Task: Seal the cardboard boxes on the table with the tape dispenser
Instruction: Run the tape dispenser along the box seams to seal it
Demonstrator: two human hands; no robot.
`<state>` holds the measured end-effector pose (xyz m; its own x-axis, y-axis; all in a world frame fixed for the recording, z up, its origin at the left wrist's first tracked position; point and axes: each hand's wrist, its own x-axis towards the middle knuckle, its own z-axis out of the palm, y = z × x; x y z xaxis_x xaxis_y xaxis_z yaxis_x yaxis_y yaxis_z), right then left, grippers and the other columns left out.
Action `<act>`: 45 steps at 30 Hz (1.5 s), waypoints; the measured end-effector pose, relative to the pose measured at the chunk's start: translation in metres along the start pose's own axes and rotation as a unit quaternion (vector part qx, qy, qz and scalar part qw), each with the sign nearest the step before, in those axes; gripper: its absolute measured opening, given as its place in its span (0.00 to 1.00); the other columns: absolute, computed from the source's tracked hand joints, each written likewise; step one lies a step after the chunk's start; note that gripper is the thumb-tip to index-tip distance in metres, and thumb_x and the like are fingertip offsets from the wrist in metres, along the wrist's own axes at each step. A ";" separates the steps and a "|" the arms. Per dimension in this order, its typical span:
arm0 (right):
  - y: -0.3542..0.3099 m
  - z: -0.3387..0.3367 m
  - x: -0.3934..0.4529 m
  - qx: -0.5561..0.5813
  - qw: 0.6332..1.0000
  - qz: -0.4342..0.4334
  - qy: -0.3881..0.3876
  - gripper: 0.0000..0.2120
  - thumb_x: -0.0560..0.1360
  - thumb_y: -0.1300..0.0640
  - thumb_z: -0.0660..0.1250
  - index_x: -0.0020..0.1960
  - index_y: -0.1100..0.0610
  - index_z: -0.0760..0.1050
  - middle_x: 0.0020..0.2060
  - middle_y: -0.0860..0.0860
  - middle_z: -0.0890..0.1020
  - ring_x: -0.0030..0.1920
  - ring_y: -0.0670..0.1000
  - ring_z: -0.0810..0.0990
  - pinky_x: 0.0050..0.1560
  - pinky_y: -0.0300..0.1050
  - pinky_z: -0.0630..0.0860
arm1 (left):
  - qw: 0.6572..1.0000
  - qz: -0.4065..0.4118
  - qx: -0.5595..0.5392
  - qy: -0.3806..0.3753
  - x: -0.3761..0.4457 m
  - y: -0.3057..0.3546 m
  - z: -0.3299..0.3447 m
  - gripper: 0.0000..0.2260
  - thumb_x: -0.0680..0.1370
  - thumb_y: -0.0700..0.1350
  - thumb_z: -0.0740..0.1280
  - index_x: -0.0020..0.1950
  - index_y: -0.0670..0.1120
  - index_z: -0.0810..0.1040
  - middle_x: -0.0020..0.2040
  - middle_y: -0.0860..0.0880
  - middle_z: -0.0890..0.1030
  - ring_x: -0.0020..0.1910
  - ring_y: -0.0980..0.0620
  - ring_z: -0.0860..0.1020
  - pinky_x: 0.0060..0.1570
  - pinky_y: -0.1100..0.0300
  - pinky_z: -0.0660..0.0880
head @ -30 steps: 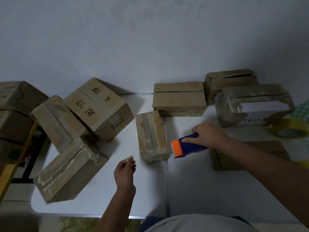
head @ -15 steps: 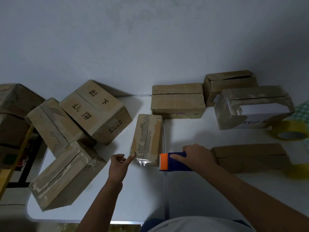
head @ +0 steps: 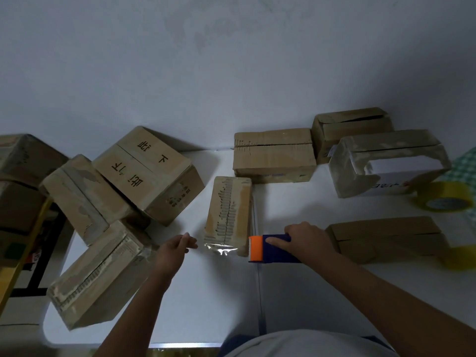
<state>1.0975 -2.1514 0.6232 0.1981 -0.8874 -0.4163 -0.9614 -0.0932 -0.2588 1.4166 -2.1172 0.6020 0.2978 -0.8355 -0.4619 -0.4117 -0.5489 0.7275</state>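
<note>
Fingers (head: 189, 240) of left hand (head: 171, 253) pinch clear tape (head: 221, 249) end; right hand (head: 307, 240) grips tape dispenser (head: 273, 249) beside narrow box (head: 229, 215), mid-counter (head: 206, 292). Tape likely thin, clingy: hold taut by edges.

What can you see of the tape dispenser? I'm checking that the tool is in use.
The tape dispenser looks like plastic: a dark blue body with an orange front end, serrated at its edge. It lies low over the white table, at the near end of the narrow box, orange end toward it. The right hand grips the blue body from above, forefinger along its side. Clear tape runs from the orange end across the box's near end toward the left hand.
</note>
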 end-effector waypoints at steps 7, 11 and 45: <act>-0.003 -0.003 -0.003 0.004 1.000 0.004 0.008 0.27 0.74 0.29 0.56 0.44 0.53 0.73 0.35 0.47 0.74 0.37 0.47 0.74 0.36 0.40 0.67 | 0.949 0.023 0.314 -0.030 0.009 0.012 0.000 0.15 0.85 0.49 0.56 0.63 0.44 0.77 0.61 0.38 0.80 0.52 0.46 0.82 0.56 0.50 0.75; -0.004 -0.003 -0.002 0.011 1.000 0.007 0.011 0.27 0.73 0.28 0.56 0.43 0.53 0.73 0.35 0.47 0.75 0.36 0.47 0.75 0.34 0.39 0.66 | 0.872 0.347 0.331 0.098 -0.003 0.036 0.016 0.21 0.83 0.45 0.57 0.74 0.39 0.68 0.69 0.38 0.74 0.66 0.41 0.75 0.64 0.49 0.71; 0.053 -0.028 -0.024 -0.013 1.000 -0.015 0.017 0.33 0.72 0.26 0.53 0.42 0.56 0.76 0.29 0.47 0.73 0.28 0.44 0.70 0.29 0.39 0.64 | 0.742 0.441 0.492 -0.116 0.030 0.038 0.065 0.27 0.83 0.62 0.36 0.81 0.55 0.47 0.81 0.54 0.45 0.80 0.52 0.40 0.77 0.41 0.45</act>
<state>1.0364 -2.1479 0.6436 0.2205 -0.8986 -0.3795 -0.9598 -0.1307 -0.2482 1.3535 -2.1645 0.5828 -0.5698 -0.8009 -0.1840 -0.8218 0.5551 0.1287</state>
